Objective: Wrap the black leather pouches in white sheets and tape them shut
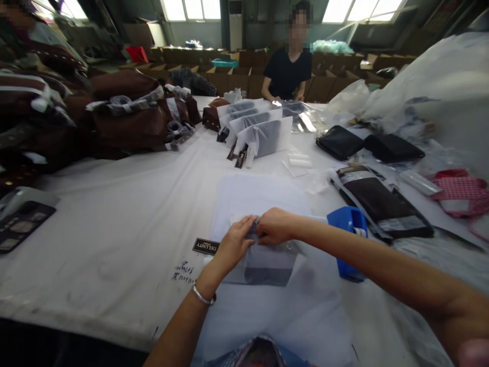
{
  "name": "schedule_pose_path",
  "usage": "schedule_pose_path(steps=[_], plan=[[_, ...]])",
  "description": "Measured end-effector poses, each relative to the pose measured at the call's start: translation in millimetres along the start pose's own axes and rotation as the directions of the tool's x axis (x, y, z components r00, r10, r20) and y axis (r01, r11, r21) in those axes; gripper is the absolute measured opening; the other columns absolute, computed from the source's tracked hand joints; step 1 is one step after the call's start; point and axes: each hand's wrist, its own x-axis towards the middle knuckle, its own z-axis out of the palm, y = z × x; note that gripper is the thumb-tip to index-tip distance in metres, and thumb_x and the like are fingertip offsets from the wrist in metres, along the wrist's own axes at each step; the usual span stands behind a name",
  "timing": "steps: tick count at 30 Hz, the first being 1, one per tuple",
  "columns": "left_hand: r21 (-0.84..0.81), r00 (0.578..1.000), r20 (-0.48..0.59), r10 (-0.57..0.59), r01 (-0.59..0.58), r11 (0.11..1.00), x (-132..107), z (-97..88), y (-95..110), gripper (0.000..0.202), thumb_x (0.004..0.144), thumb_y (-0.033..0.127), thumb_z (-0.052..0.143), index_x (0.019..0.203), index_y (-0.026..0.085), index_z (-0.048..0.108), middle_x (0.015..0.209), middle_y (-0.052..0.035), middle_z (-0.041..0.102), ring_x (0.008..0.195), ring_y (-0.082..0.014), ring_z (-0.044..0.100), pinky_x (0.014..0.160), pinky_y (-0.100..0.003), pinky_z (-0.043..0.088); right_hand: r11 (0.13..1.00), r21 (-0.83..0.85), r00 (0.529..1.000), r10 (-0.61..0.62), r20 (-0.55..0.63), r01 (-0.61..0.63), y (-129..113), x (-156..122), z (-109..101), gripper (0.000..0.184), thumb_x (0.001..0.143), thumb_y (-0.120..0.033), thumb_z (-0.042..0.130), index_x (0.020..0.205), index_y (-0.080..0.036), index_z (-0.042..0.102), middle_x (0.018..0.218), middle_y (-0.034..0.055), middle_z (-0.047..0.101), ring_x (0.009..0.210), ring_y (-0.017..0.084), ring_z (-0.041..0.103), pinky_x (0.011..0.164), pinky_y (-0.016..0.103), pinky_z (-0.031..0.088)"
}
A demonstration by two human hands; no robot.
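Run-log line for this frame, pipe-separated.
left hand: on wrapped dark item | right hand: curled, same item | DELUXITY tag: left of item | blue object: right of item

Two hands [237, 238], one grey packet [269, 262], three leaning packets [269, 137], one bracelet [201, 297]

"DELUXITY" is printed in light letters on a black tag [204, 246] beside the left hand [235, 239]; its smaller line cannot be read. The same word is shown on a dark label [240, 158] at the nearest upright wrapped pouch [269, 138]. On the white surface [114, 219], handwritten characters and digits [183, 271] are only partly legible.
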Motion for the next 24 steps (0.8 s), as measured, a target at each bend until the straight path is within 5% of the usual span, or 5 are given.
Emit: schedule_pose_path(steps=[5,11,17,20,24], plan=[[-0.019,1.000,-0.029,-0.004,0.003,1.000,-3,3.9,-4,0.069,0.081,0.004,0.059,0.144,0.023,0.039,0.145,-0.0076,0.048,0.135,-0.0214,0.043,0.114,-0.043,0.038,0.990,-0.121,0.997,0.076,0.019,-0.073,-8,14,4,0.019,0.080,-0.039,0.074,0.085,-0.021,0.073,0.082,0.0051,0.073,0.072,0.021,0.067,0.058,0.026,0.039],[-0.092,0.999,-0.043,-0.020,0.016,0.996,-3,4.3,-7,0.075,0.081,0.005,0.061,0.147,0.025,0.032,0.140,-0.0089,0.052,0.126,-0.0212,0.052,0.100,-0.038,0.052,0.947,-0.069,0.949,0.309,-0.059,-0.313,10,3,5,0.069,0.067,-0.067,0.077,0.111,-0.016,0.063,0.077,0.0095,0.071,0.072,0.027,0.068,0.058,0.027,0.040],[0.019,0.991,-0.127,0.048,-0.046,0.999,-9,5.5,2,0.052,0.091,0.009,0.048,0.141,0.021,0.043,0.141,-0.0073,0.053,0.132,-0.0172,0.048,0.111,-0.038,0.043,0.774,0.134,0.725,0.629,-0.280,-0.619,27,-51,26,0.024,0.095,-0.041,0.057,0.103,-0.020,0.063,0.088,0.0067,0.072,0.077,0.023,0.067,0.059,0.027,0.039],[0.119,0.974,-0.200,0.104,-0.082,0.990,-11,16.3,19,0.043,0.097,0.013,0.037,0.138,0.021,0.048,0.142,-0.0057,0.053,0.135,-0.0140,0.044,0.114,-0.035,0.039,0.808,0.328,0.668,0.590,-0.454,-0.490,-4,-85,45,0.018,0.099,-0.033,0.050,0.105,-0.021,0.063,0.099,0.0060,0.070,0.086,0.021,0.065,0.071,0.029,0.045],[0.352,0.970,-0.035,0.239,-0.212,0.912,-9,41.4,37,0.046,0.099,0.028,0.040,0.144,0.022,0.040,0.155,-0.0075,0.035,0.146,-0.0230,0.023,0.119,-0.051,0.026,0.904,0.414,0.786,0.333,-0.521,-0.108,-67,-116,73,0.021,0.100,-0.031,0.047,0.112,-0.022,0.062,0.108,0.0069,0.068,0.102,0.021,0.062,0.095,0.035,0.044]])
